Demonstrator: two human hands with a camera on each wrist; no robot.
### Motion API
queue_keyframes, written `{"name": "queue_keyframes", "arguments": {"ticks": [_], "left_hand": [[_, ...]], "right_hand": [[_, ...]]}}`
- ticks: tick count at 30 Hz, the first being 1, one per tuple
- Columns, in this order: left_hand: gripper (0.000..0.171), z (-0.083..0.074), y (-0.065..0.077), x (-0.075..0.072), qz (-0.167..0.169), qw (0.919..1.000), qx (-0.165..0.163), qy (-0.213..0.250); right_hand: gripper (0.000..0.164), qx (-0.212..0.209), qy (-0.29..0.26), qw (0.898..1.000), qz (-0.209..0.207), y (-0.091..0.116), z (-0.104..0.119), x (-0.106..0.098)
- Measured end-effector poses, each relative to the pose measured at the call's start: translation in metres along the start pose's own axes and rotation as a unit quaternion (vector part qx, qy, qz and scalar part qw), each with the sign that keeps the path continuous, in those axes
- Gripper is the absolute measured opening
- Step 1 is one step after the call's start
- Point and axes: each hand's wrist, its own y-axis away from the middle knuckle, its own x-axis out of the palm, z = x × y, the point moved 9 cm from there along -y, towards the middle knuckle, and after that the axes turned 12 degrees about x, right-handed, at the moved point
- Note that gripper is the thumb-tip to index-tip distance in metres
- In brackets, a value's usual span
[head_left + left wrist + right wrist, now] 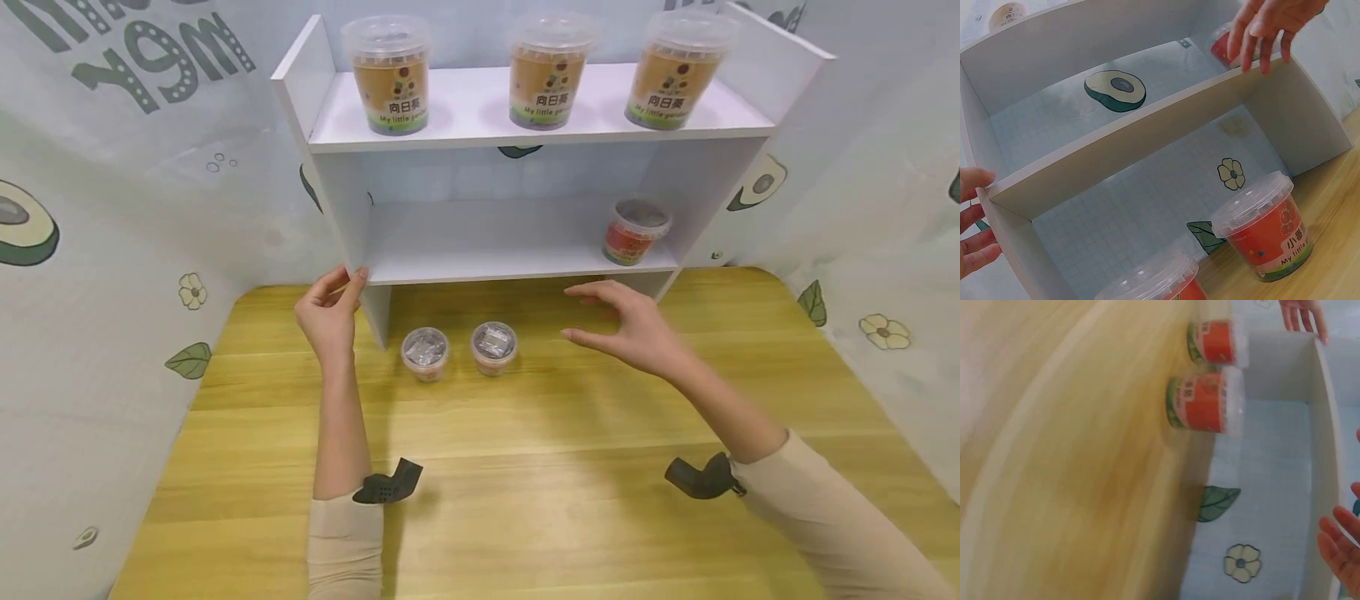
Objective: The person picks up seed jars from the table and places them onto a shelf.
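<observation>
My left hand (330, 315) holds the left side of a white shelf unit (480, 277), its thumb on the front edge and its fingers along the outer side. In front of the middle board, my right hand (626, 329) is held in the air with thumb and fingers apart and nothing between them. A small red-labelled plastic tub (633, 237) with a clear lid stands at the right end of that board, above and behind the right hand. Two similar lidded tubs, a left one (425, 353) and a right one (494, 347), stand on the table by the unit's lower left.
Three larger lidded tubs with orange-brown labels, left (392, 83), middle (550, 79) and right (675, 79), stand on the top board. The unit stands at the back of a wooden table (525, 500), before a patterned cloth backdrop (150, 208).
</observation>
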Motion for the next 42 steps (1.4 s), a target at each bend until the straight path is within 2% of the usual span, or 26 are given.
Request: {"name": "queue_keyframes", "arguments": {"ticks": [9, 21, 28, 34, 40, 42], "left_hand": [[0.033, 0.0, 0.001, -0.003, -0.008, 0.9999, -0.006, -0.004], [0.033, 0.0, 0.002, -0.002, -0.007, 1.0, 0.0, -0.004], [0.031, -0.003, 0.001, -0.001, -0.007, 0.9999, 0.007, -0.005], [0.031, -0.002, 0.0, -0.001, -0.005, 1.0, 0.005, -0.004], [0.031, -0.002, 0.0, 0.0, 0.001, 1.0, 0.002, -0.002], [0.03, -0.008, 0.002, 0.0, 0.003, 1.0, -0.001, -0.001]], "right_hand": [[0.062, 0.025, -0.003, 0.998, 0.064, 0.0, -0.016, 0.039], [0.072, 0.042, -0.004, 0.992, 0.121, -0.001, -0.018, 0.071], [0.084, 0.072, 0.035, 0.991, 0.111, -0.013, -0.012, 0.083], [0.095, 0.114, 0.073, 0.984, 0.118, -0.024, -0.007, 0.093], [0.096, 0.118, 0.065, 0.983, 0.124, -0.032, -0.001, 0.103], [0.095, 0.12, 0.058, 0.983, 0.125, -0.033, 0.002, 0.106]]}}
